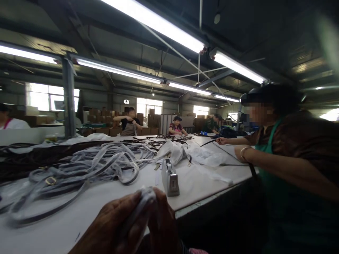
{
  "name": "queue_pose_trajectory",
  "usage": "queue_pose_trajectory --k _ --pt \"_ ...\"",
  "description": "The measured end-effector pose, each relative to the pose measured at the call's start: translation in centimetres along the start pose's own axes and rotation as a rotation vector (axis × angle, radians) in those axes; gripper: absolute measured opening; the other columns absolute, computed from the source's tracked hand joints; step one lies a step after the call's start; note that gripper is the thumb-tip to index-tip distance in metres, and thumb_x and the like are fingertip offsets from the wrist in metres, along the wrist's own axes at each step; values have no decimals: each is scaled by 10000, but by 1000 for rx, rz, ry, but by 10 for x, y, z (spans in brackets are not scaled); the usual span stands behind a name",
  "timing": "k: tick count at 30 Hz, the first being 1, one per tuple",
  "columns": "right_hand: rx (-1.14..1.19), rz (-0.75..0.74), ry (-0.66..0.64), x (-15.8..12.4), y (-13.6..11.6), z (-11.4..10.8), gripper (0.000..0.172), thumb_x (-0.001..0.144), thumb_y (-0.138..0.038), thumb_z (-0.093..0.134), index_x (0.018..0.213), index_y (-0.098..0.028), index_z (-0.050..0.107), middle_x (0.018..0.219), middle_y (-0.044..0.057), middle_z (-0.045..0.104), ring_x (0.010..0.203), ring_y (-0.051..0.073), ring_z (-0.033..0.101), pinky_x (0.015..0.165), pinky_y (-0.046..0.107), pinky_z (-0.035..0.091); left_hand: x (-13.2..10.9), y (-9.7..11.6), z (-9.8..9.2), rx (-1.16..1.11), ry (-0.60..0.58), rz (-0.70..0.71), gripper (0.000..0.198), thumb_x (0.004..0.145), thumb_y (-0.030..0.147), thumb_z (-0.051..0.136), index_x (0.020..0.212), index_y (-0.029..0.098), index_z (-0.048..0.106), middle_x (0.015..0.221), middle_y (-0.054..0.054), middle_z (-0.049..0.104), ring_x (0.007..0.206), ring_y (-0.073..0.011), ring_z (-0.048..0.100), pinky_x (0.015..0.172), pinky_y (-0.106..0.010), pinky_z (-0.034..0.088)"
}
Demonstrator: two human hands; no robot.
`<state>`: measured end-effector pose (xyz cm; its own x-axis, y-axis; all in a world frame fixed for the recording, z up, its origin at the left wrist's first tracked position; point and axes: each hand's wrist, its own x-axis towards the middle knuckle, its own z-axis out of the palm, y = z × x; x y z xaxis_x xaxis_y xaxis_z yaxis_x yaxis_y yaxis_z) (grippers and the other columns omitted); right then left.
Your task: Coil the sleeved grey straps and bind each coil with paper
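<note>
My left hand (112, 220) and my right hand (164, 220) meet at the bottom middle, in front of the table edge. Both are closed on a belt end in clear plastic (145, 199), which is blurred and partly hidden by the fingers. Just beyond them a grey tape dispenser (171, 180) stands on the white table (198, 183). To the left lies a tangled pile of belts in plastic sleeves (97, 165), one showing a gold-coloured buckle (51, 181).
Dark, unwrapped belts (31, 158) lie at the far left. Crumpled plastic (172, 151) sits behind the dispenser. A co-worker in a green apron (275, 180) stands close on the right, handling a dark strap (208, 143). Other people work across the table.
</note>
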<state>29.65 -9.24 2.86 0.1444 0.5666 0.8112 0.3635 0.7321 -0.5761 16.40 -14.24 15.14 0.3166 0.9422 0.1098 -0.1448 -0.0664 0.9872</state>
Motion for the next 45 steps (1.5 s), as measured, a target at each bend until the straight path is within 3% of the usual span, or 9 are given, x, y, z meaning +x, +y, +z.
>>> queue_pose_trajectory --k 4,9,14,18,27,30,36,40,45 --pt "103 101 46 -17 -4 28 425 1026 -490 435 1318 -219 581 981 138 714 876 283 676 797 432 570 -3 37 7 -163 123 92 388 924 526 568 847 168 698 604 -11 549 469 -116 458 442 -229 426" --pt "588 413 -485 18 -26 19 439 999 -553 491 1034 -152 667 722 33 628 569 117 522 553 254 448 11 48 -13 -223 166 407 255 962 353 566 991 125 677 838 -67 664 637 -131 590 609 -237 510" --pt "929 805 -739 20 -30 19 394 908 -533 662 1039 -163 629 753 8 617 537 100 559 494 221 466 33 5 -40 557 254 640 242 1027 378 472 984 169 586 882 -55 683 744 -167 638 705 -281 484" --pt "1016 913 -791 23 -23 23 446 906 -593 629 957 -150 605 638 -6 615 369 58 437 359 176 387 46 -28 -75 1158 132 848 191 1014 295 481 860 189 520 735 -26 600 651 -178 549 603 -303 364" --pt "410 757 -1106 89 -9 15 492 884 -621 620 994 -142 623 522 -61 531 337 45 340 322 152 239 20 -36 -129 1486 -176 501 315 956 498 580 891 206 480 820 -24 623 668 -194 559 586 -308 303" --pt "193 452 -1099 104 -6 24 428 906 -549 636 1063 -151 629 584 -54 534 460 83 439 437 196 349 12 -37 -137 1428 -119 365 224 955 414 583 884 211 518 799 -6 625 665 -192 564 595 -297 286" --pt "-415 -340 -690 85 -13 59 270 1058 -316 413 1086 -185 648 950 79 664 886 211 596 807 337 420 13 -38 -156 950 -65 115 335 908 474 584 712 210 520 586 41 500 536 -147 473 535 -265 276" --pt "-188 -297 -640 69 -19 85 444 1082 -401 288 1025 -169 663 869 74 645 789 189 585 750 319 416 16 -33 -165 423 -172 -80 299 851 446 623 718 184 566 546 38 527 450 -117 461 450 -219 347" --pt "315 139 -729 65 -22 114 730 1030 -640 143 1001 -169 700 740 45 608 628 165 541 575 288 410 19 -25 -172 19 -190 -73 329 778 430 620 720 116 702 458 -4 537 352 -111 416 351 -221 299"
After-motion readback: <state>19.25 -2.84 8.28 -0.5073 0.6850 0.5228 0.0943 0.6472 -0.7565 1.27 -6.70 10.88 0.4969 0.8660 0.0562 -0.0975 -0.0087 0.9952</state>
